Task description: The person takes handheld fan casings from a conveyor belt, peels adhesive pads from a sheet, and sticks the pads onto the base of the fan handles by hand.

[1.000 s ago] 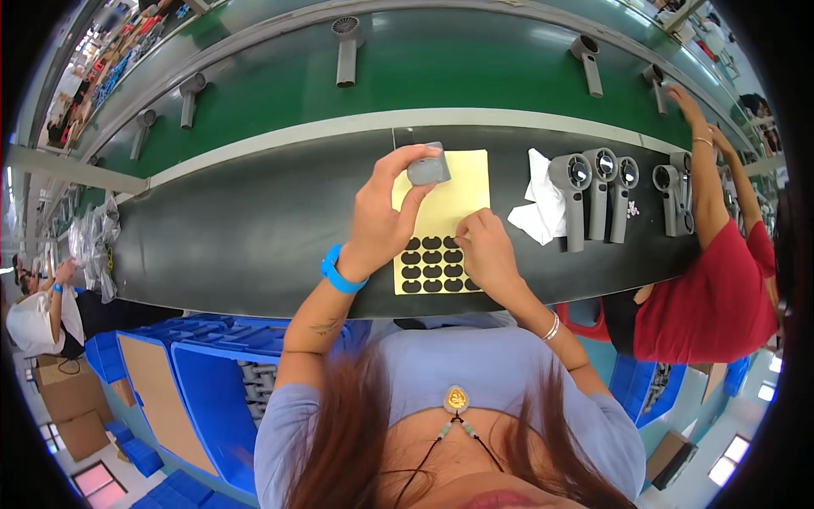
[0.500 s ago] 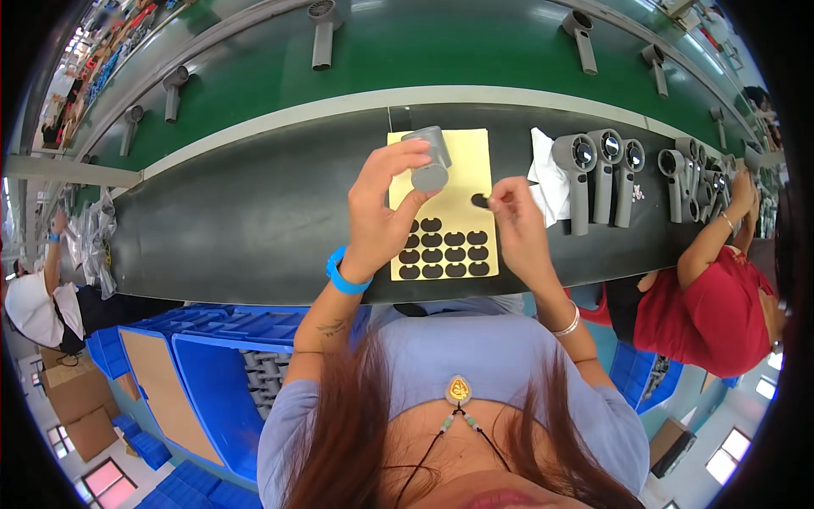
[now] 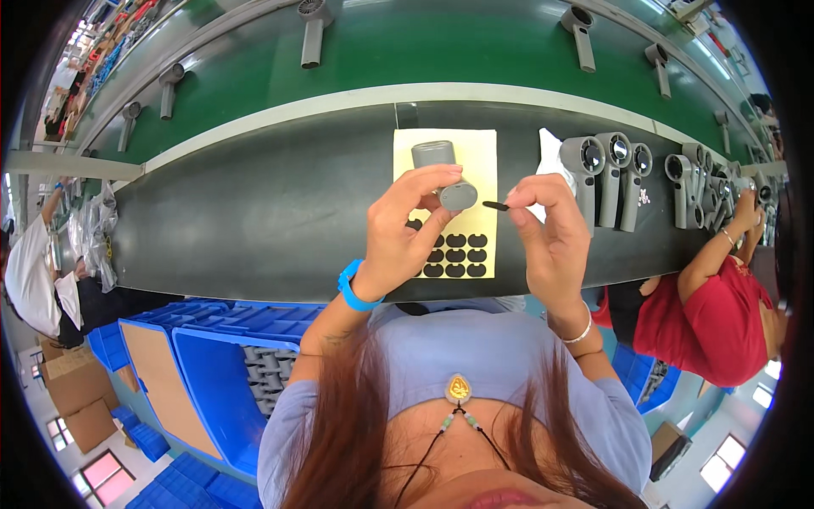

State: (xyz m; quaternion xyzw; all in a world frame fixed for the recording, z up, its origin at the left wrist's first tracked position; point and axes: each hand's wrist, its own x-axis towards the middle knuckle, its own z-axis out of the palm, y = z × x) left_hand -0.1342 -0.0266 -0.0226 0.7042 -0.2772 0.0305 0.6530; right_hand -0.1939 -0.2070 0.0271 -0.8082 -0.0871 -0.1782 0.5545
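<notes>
My left hand [image 3: 402, 225] is closed round a grey handheld fan [image 3: 459, 197], the round end of its handle tipped up toward me. Between thumb and fingertips, my right hand [image 3: 558, 236] pinches a thin black oval sticker [image 3: 495, 205]. The sticker is seen nearly edge-on, just right of the handle end and apart from it. Below both lies a pale yellow backing sheet [image 3: 480, 157] with rows of black stickers [image 3: 455, 255] on its near part. My left hand and the fan cover some of the sheet.
Several grey fans [image 3: 617, 178] lie to the right beside a white cloth [image 3: 552, 157]. Beyond the black worktop [image 3: 254, 204], more fans stand on a green conveyor belt [image 3: 441, 51]. A person in red [image 3: 721, 314] works at the right. Blue crates [image 3: 216, 382] hold grey parts at lower left.
My left hand and the fan have shifted right, and the handle end has come lower. My right hand has moved right with the sticker, which has turned from nearly face-on to edge-on.
</notes>
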